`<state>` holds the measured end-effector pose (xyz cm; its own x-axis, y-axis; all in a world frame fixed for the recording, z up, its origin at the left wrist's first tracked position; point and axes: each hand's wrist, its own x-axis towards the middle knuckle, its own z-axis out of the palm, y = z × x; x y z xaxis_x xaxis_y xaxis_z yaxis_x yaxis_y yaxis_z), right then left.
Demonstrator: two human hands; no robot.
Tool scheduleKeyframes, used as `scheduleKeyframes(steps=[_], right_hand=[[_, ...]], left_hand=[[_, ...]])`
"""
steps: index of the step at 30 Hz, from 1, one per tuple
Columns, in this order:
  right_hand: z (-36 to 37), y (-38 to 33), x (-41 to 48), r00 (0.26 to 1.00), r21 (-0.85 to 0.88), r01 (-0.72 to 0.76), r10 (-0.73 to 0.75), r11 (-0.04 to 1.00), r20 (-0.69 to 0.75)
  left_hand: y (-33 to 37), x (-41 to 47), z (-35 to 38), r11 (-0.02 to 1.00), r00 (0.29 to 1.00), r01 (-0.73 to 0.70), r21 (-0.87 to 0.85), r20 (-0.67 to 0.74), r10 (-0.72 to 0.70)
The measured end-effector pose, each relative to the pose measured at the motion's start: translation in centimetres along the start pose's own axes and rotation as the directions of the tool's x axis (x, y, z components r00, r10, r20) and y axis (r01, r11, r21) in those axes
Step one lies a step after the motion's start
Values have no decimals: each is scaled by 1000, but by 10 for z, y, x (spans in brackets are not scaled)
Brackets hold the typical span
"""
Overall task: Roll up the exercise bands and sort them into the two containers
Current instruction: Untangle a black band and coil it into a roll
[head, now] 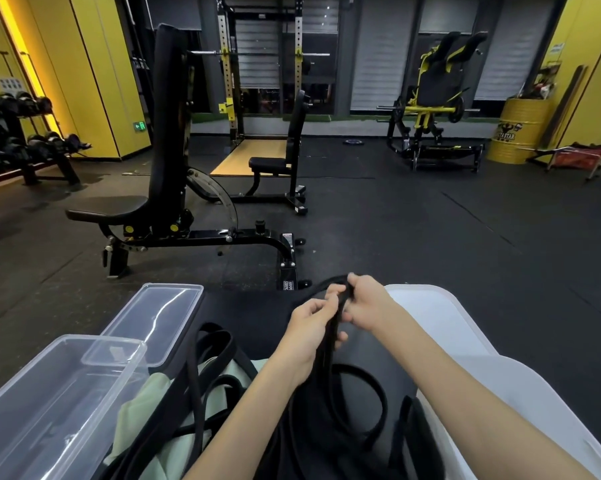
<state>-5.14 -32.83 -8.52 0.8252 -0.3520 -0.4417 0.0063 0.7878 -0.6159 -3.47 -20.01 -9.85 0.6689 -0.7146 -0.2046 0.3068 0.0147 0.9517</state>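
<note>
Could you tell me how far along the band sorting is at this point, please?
Barely begun, it seems. Done: nothing visible; no rolled band shows in the clear container or the white bin. In hand: the left hand and right hand both grip one black band. Left: the loose black bands tangled in the lap, unrolled and unsorted.

Arms extended, left hand [311,332] and right hand [365,303] both grip the band [333,323].
</note>
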Motion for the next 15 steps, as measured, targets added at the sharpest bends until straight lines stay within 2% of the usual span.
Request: scheduleKeyframes(steps=[3, 5, 8, 12, 15], right_hand=[[-15, 12, 1, 982, -130, -22, -3, 991, -186], [-23, 18, 0, 970, -243, -82, 21, 967, -244], [-34, 25, -1, 968, -429, -163, 59, 888, -245], [-35, 27, -9, 961, -579, -243, 111, 778, -254], [-35, 24, -15, 941, -723, -335, 174, 604, -291]], left_hand=[[-8, -7, 6, 995, 995, 95, 30, 17, -95], [-13, -13, 8, 990, 990, 141, 18, 12, -141], [-21, -16, 6, 990, 990, 142, 22, -2, -142], [-29, -16, -1, 984, 988, 156, 91, -35, -153], [-32, -16, -4, 979, 985, 170, 112, -53, -165]])
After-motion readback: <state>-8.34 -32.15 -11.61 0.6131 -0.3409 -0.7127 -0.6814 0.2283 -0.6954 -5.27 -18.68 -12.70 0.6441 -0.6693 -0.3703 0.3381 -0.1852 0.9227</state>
